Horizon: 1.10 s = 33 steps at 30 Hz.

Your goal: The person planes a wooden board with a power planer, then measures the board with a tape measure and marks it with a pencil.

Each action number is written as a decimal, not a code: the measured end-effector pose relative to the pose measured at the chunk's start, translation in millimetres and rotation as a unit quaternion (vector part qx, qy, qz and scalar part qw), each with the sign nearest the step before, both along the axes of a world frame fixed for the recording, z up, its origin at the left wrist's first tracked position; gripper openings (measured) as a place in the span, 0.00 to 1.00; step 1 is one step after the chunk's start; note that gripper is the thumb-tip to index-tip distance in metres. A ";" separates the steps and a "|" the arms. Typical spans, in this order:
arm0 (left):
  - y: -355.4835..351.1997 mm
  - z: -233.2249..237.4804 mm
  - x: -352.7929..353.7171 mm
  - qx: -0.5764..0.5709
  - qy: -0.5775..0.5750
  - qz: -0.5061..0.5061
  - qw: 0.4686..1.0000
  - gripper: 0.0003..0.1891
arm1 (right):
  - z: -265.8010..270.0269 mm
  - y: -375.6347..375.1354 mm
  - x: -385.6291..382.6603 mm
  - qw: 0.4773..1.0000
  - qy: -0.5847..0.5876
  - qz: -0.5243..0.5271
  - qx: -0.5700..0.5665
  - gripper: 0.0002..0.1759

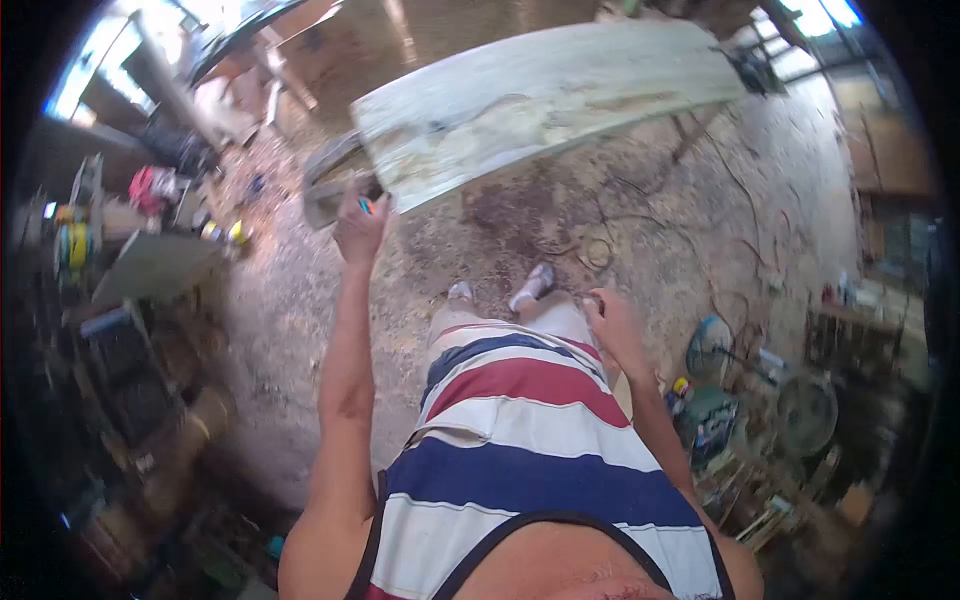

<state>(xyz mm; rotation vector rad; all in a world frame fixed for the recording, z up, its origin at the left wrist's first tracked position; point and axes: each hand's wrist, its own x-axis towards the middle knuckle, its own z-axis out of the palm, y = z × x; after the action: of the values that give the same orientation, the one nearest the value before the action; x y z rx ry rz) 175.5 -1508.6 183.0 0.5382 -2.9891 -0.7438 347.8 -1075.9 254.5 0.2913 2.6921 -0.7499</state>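
Note:
My left hand (358,232) reaches forward, closed on a small teal-and-orange object (367,206) whose kind I cannot make out. That hand is beside the near left corner of a long, pale wooden slab (540,100), which has rough brownish patches on its face. Whether the hand touches the slab is not clear. Low by my right thigh hangs my right hand (615,328), blurred, with loosely bent fingers and nothing visible in them.
Wood chips and dust cover the floor (290,340). Cables (650,215) run across it beyond my feet. A fan (710,345) and other equipment crowd the right side. At left, a board (160,265) leans among cluttered gear, near a pink item (152,188).

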 end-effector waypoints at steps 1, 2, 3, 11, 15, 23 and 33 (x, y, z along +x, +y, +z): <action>8.0 -5.9 -30.1 -0.004 0.072 -0.061 0.996 0.35 | -36.3 25.8 17.3 0.999 -0.031 -0.020 -0.002 0.19; 20.7 -9.5 -56.4 -0.005 0.146 -0.118 0.982 0.33 | -80.3 52.5 38.5 0.997 -0.060 -0.039 -0.008 0.20; 37.7 -17.4 -77.4 -0.024 0.149 -0.147 0.978 0.32 | -116.8 77.0 58.9 0.994 -0.088 -0.057 -0.016 0.21; 151.5 -75.0 -126.5 -0.138 0.193 -0.131 0.963 0.26 | -222.6 201.5 218.4 0.889 -0.324 -0.299 -0.125 0.17; 161.9 -98.6 -123.2 -0.123 0.200 -0.074 0.969 0.25 | -272.9 256.1 255.5 0.964 -0.248 -0.086 -0.045 0.15; 182.2 -90.7 -128.1 -0.143 0.173 -0.012 0.974 0.22 | -261.2 325.4 48.3 0.858 -0.304 -0.372 -0.184 0.19; 221.4 -104.7 -197.3 -0.156 0.139 0.190 0.959 0.22 | -274.1 402.5 -232.1 0.928 -0.047 -0.274 -0.250 0.20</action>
<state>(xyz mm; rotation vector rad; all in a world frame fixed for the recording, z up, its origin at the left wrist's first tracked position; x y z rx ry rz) -21.8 -1287.3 78.4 0.8672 -2.5561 -0.2813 115.6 -673.4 -19.7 0.9319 2.2260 -1.4955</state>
